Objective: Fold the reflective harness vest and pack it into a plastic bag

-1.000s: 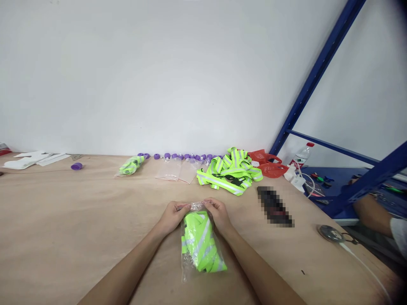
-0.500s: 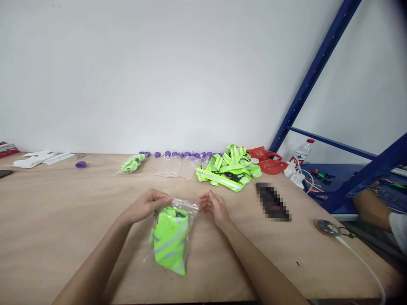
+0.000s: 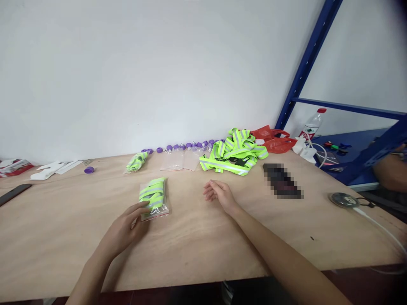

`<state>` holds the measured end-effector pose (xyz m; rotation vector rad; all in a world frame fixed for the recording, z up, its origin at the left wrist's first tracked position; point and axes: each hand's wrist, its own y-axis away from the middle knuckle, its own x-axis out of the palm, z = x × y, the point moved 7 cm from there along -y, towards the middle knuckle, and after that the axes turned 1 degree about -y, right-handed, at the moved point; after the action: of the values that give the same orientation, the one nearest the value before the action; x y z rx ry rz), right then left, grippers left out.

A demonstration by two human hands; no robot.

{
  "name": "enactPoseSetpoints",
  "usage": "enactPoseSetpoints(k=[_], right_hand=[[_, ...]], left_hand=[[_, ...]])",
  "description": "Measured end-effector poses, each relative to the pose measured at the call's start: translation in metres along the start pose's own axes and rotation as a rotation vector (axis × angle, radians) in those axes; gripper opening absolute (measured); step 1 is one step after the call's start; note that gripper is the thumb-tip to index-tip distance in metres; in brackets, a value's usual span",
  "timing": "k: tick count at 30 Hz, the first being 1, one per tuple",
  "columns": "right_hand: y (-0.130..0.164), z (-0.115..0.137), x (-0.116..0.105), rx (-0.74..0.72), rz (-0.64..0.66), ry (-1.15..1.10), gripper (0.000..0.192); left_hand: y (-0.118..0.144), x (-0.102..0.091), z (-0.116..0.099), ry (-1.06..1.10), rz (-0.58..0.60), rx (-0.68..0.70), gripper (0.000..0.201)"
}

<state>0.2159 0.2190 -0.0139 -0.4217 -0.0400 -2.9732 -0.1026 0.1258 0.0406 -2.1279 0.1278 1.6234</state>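
Note:
A clear zip bag (image 3: pixel 154 198) with folded neon-yellow reflective strap inside lies on the table, its zip edge toward me. My left hand (image 3: pixel 125 224) is at the bag's near left side, fingers stretched out and touching it, thumb apart below. My right hand (image 3: pixel 221 195) hovers to the right of the bag, holding nothing, its fingers loosely bent and slightly apart. Beyond it lies a loose heap of neon-yellow reflective straps (image 3: pixel 237 154). Another filled bag (image 3: pixel 137 162) lies farther back on the left.
Flat clear bags (image 3: pixel 173 160) and a row of purple caps (image 3: pixel 159 150) lie near the wall. A blurred-out dark object (image 3: pixel 281 181) and a round device with a cable (image 3: pixel 343 200) are on the right. A blue rack frame (image 3: pixel 307 63) rises behind. Another person's arm (image 3: pixel 389 171) shows at far right.
The filled bag has gone from being held up in my left hand to lying on the table, turned around. My left hand has loosened its grip. The view has shifted.

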Motion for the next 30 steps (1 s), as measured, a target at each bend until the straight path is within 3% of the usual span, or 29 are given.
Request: enactPoseSetpoints(k=[4,7,10,12,14,18,22,26,30], right_hand=[[0.001,0.001,0.001,-0.001,0.001,0.016,0.051],[0.001,0.000,0.001,-0.002,0.007,0.034,0.050],[0.000,-0.002,0.002,-0.006,0.011,0.050,0.050],[-0.001,-0.003,0.002,-0.010,0.016,0.058,0.050],[-0.001,-0.004,0.002,-0.015,0.025,0.066,0.050],[-0.001,-0.004,0.003,-0.022,0.049,0.082,0.048],[-0.001,-0.005,0.004,-0.021,0.063,0.105,0.048],[-0.002,-0.005,0.004,-0.020,0.075,0.128,0.046],[-0.002,-0.005,0.004,-0.030,0.075,0.140,0.044]], left_hand=[[-0.010,0.003,-0.012,-0.084,-0.051,0.004,0.044],[-0.027,0.012,-0.020,-0.134,0.003,-0.038,0.058],[-0.041,0.024,-0.016,-0.113,0.098,-0.107,0.049],[-0.046,0.025,-0.008,-0.036,0.088,-0.145,0.047],[-0.050,0.018,0.006,0.123,-0.007,-0.198,0.046],[-0.057,-0.003,0.054,0.536,-0.346,-0.408,0.047],[-0.088,-0.022,0.085,0.520,-0.497,-0.394,0.052],[-0.133,-0.023,0.091,0.320,-0.461,-0.289,0.051],[-0.160,0.013,0.083,0.095,-0.262,-0.247,0.040]])
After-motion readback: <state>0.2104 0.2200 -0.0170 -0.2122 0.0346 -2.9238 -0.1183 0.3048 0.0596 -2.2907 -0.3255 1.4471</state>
